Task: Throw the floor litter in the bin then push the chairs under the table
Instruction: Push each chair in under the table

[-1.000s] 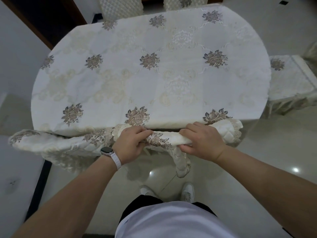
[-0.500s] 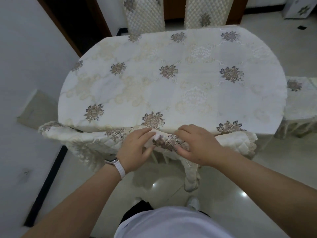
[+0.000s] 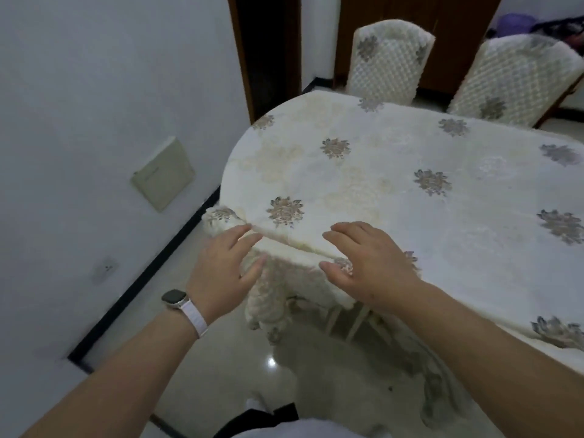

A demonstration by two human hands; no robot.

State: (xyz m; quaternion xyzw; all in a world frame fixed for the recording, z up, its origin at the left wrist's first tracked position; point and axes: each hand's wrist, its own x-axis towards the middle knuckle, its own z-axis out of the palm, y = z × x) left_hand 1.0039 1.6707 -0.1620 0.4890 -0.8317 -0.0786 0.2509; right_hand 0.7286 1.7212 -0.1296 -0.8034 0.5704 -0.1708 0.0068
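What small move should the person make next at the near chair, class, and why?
Probably draw both hands back and turn to another chair. The left hand and right hand are open, and the near chair sits tucked against the table edge, so it seems pushed in.

Open hands (image 3: 297, 267) above tucked chair (image 3: 268, 298)

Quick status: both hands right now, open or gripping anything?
Left hand: open, fingers spread, holding nothing, at the chair back.
Right hand: open, holding nothing, over the table edge.
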